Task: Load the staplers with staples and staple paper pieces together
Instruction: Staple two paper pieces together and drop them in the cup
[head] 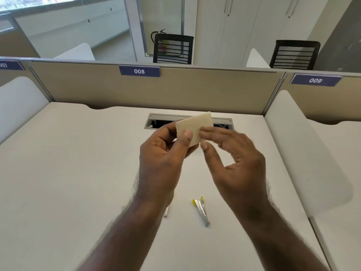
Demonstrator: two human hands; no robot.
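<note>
Paper pieces [195, 127], cream and small, are held up above the far middle of the table [78, 163], in front of the cable slot [156, 116]. How many sheets are in the stack cannot be told. The left hand [164, 153] pinches them at the lower left corner, thumb on the near face. The right hand [232, 155] is blurred, its fingers loosely spread and touching the right edge; it grips nothing firmly.

Stapler [202, 211], silver with yellow tips, lies on the table well below and nearer the person, jaws apart, long axis running near to far. It sits just left of the right forearm, so the right hand appears better placed to fetch it. A second metal item [166, 212] shows only partly under the left wrist; unidentified.
</note>
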